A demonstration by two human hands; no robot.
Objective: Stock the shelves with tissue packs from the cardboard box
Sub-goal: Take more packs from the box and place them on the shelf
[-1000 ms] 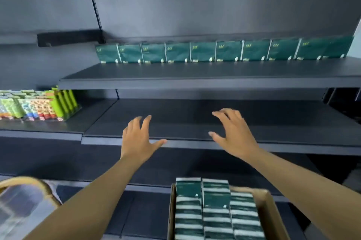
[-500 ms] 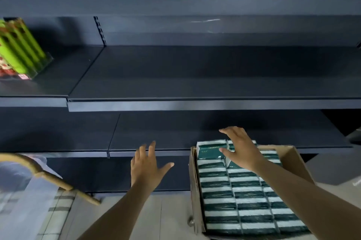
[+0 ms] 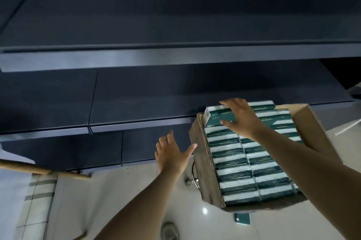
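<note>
An open cardboard box (image 3: 204, 163) at the lower right holds several rows of dark green and white tissue packs (image 3: 234, 163). In its far left corner one tissue pack (image 3: 215, 117) stands tilted, green face showing. My right hand (image 3: 243, 120) lies over that pack with fingers spread: fingertips at its far edge, thumb at its near edge. My left hand (image 3: 172, 153) hovers open just left of the box wall, holding nothing. Dark bare shelves (image 3: 136, 121) run across the view behind the box.
A higher shelf edge (image 3: 175, 58) juts out above the box. On the pale tiled floor lie a loose green pack (image 3: 242, 219) and a shoe (image 3: 169, 232). A wooden handle (image 3: 39, 169) reaches in from the left. A metal ring (image 3: 193, 179) sits beside the box.
The view has tipped down from the stocked upper shelf to the box. Both hands came down; my right hand settled onto the tilted corner pack and my left hand drew close to the box.
</note>
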